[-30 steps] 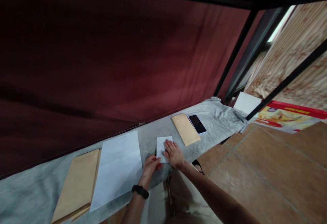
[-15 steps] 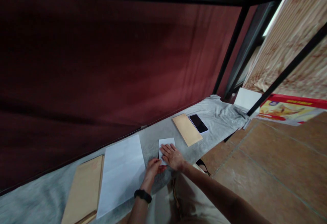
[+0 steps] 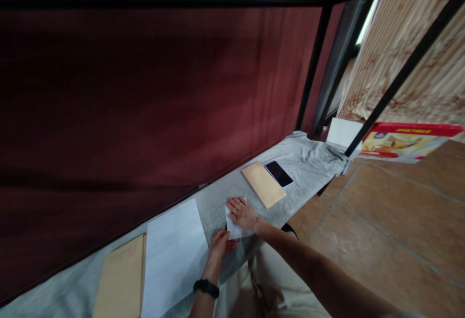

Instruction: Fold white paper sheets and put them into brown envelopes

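Note:
A small folded white paper point(image 3: 236, 231) lies on the grey cloth-covered surface in front of me. My right hand point(image 3: 244, 214) rests flat on its upper part, fingers stretched out and slightly spread. At the paper's lower left corner, my left hand point(image 3: 221, 243) pinches the edge, thumb on top and fingers partly underneath. A black band point(image 3: 206, 288) circles the left wrist. Just left of that hand are large white sheets point(image 3: 174, 255). Beyond the right hand lies a brown envelope point(image 3: 264, 184).
A dark phone point(image 3: 279, 174) lies beside the envelope. Several brown envelopes point(image 3: 119, 274) are stacked at the far left. Behind the narrow grey surface point(image 3: 305, 163) hangs a dark red curtain point(image 3: 163, 105). A black metal post point(image 3: 314, 66) and a red-and-yellow box point(image 3: 399, 141) stand right.
My right hand has slid up toward the far edge of the folded paper, uncovering its near part. The left hand keeps its pinch at the corner. The view has shifted slightly.

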### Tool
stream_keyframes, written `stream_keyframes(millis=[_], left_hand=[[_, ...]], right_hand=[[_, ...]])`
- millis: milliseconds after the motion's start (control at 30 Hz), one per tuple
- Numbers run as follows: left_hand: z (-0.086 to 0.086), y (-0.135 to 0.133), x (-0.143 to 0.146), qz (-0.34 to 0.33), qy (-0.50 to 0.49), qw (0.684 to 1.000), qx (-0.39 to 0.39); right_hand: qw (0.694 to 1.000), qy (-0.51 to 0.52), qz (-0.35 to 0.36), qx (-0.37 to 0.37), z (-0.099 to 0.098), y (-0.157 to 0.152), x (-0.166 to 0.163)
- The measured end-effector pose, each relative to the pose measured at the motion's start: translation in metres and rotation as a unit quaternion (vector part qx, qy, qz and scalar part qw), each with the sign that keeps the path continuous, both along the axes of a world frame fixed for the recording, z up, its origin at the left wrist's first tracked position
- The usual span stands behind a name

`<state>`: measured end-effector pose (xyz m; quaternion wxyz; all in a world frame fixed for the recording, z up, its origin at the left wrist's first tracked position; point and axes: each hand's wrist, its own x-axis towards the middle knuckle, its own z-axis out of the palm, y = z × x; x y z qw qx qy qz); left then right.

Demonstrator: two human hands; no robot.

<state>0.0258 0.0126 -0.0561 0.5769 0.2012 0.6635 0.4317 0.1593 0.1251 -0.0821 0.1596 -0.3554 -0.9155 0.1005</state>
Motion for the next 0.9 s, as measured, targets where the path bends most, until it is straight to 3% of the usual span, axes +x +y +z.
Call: stream_keyframes(millis=[167, 367, 567, 700, 800, 900], left_hand=[[-0.001, 0.000, 0.000, 0.000, 0.008, 1.000, 0.015], [-0.007, 0.003, 0.001, 0.010, 0.050, 0.998, 0.021], [-0.009, 0.002, 0.002, 0.001, 0.063, 0.997, 0.035], [0.006, 0.003, 0.004, 0.032, 0.048, 0.995, 0.080], [0.022, 0.007, 0.005, 0.054, 0.012, 0.991, 0.125], [0.029, 0.009, 0.011, 0.080, -0.018, 0.988, 0.129]], right_hand=[[0.999, 0.021, 0.049, -0.006, -0.010, -0.040, 0.014], [0.996, 0.066, 0.057, 0.003, -0.018, -0.085, 0.035], [0.994, 0.087, 0.044, -0.044, -0.014, -0.087, 0.036], [0.988, 0.117, 0.036, -0.094, -0.002, -0.076, 0.038], [0.956, 0.248, -0.015, -0.158, 0.013, -0.064, 0.038], [0.857, 0.433, -0.105, -0.259, 0.023, -0.056, 0.029]])
